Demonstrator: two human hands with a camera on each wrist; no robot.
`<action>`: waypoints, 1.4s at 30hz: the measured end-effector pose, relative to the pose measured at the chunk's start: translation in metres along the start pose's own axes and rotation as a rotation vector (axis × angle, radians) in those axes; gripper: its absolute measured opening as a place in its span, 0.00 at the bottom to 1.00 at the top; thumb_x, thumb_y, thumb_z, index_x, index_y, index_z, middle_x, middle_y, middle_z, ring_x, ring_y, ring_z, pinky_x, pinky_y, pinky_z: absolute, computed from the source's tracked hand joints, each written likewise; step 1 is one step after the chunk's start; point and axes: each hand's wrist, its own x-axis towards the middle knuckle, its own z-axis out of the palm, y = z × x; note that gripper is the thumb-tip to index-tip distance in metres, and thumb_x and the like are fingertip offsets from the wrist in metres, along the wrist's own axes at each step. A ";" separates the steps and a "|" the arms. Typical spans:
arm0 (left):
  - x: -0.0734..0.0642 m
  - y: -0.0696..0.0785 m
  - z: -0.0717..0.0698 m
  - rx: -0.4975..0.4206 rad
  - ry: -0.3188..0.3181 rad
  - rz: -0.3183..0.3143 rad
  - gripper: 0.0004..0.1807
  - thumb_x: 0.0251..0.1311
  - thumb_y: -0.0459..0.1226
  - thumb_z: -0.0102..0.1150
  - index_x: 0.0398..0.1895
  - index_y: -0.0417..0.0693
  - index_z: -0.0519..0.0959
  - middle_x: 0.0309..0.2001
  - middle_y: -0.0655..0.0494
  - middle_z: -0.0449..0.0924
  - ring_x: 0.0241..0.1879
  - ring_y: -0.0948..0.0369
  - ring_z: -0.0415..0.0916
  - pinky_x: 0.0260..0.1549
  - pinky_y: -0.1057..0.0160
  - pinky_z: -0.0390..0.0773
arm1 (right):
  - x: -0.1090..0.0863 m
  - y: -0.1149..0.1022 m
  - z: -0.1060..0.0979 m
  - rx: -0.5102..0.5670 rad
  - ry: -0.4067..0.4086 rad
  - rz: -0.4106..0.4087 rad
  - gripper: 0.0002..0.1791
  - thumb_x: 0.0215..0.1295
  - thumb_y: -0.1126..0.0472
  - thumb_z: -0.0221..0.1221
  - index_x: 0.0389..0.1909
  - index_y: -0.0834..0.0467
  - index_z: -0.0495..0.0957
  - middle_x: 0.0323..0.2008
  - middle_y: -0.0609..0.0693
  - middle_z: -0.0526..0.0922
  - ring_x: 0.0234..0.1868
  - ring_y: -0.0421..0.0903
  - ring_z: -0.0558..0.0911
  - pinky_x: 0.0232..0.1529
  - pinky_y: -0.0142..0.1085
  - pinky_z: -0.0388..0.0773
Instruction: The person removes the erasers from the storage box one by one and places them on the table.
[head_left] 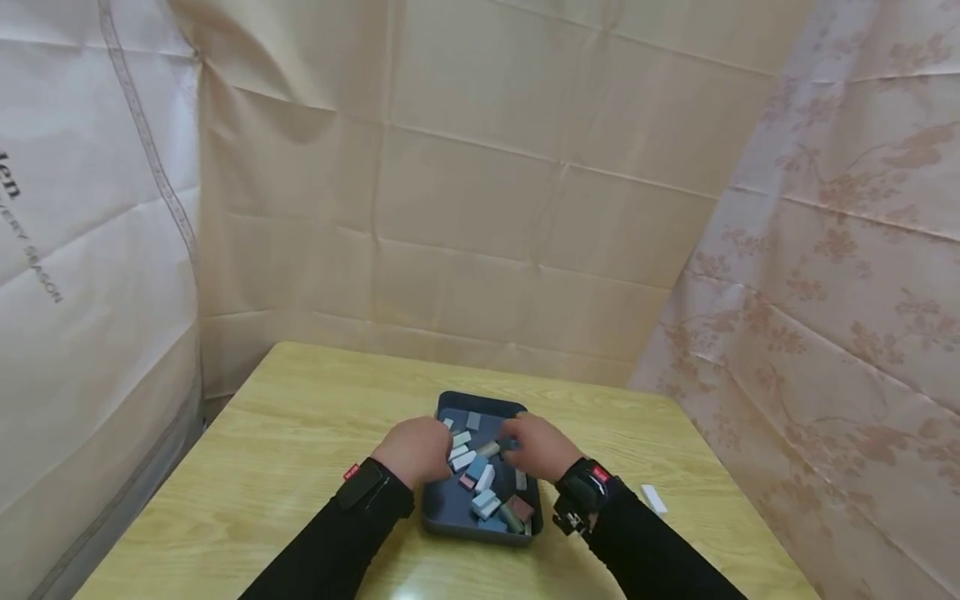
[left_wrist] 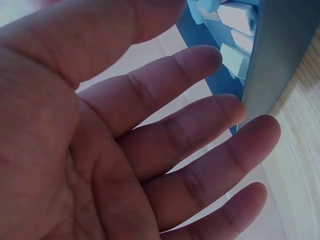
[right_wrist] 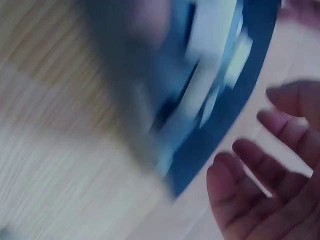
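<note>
A dark blue-grey tray (head_left: 448, 508) on the table holds several small blocks, among them white blocks (head_left: 462, 460), a blue block (head_left: 477, 467), a reddish-brown block (head_left: 519, 507) and a green piece (head_left: 512, 520). At the tray's left side is my left hand (head_left: 416, 450). Its fingers are spread and nearly straight beside the tray wall in the left wrist view, with nothing between them. My right hand (head_left: 543, 447) hovers over the right edge. In the blurred right wrist view, its fingers (right_wrist: 255, 160) bend loosely and no block shows in them.
A single white block (head_left: 653, 499) lies on the wooden table (head_left: 330, 400), right of the tray and beside my right forearm. Beige cloth (head_left: 480, 208) hangs behind the table. White sheeting (head_left: 97, 333) is at the left, and flowered cloth (head_left: 840, 275) at the right.
</note>
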 end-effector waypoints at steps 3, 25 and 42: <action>-0.002 -0.002 -0.003 0.012 0.014 0.017 0.14 0.45 0.41 0.70 0.13 0.56 0.74 0.15 0.63 0.69 0.17 0.62 0.65 0.18 0.60 0.66 | 0.016 -0.025 0.013 -0.007 -0.091 -0.124 0.12 0.55 0.59 0.68 0.42 0.54 0.84 0.35 0.47 0.77 0.31 0.40 0.71 0.32 0.35 0.73; -0.004 -0.002 -0.005 -0.018 0.017 0.042 0.13 0.44 0.40 0.70 0.13 0.56 0.74 0.16 0.64 0.70 0.17 0.63 0.64 0.18 0.61 0.67 | -0.006 -0.040 -0.011 0.028 0.000 -0.045 0.07 0.54 0.63 0.67 0.34 0.52 0.82 0.33 0.48 0.71 0.27 0.42 0.68 0.27 0.35 0.70; 0.000 -0.001 -0.004 0.005 0.032 0.036 0.13 0.43 0.40 0.68 0.12 0.54 0.73 0.16 0.62 0.69 0.17 0.62 0.64 0.18 0.60 0.67 | -0.122 0.021 -0.009 0.137 0.079 0.458 0.07 0.50 0.65 0.67 0.23 0.51 0.79 0.30 0.48 0.80 0.27 0.44 0.71 0.29 0.42 0.70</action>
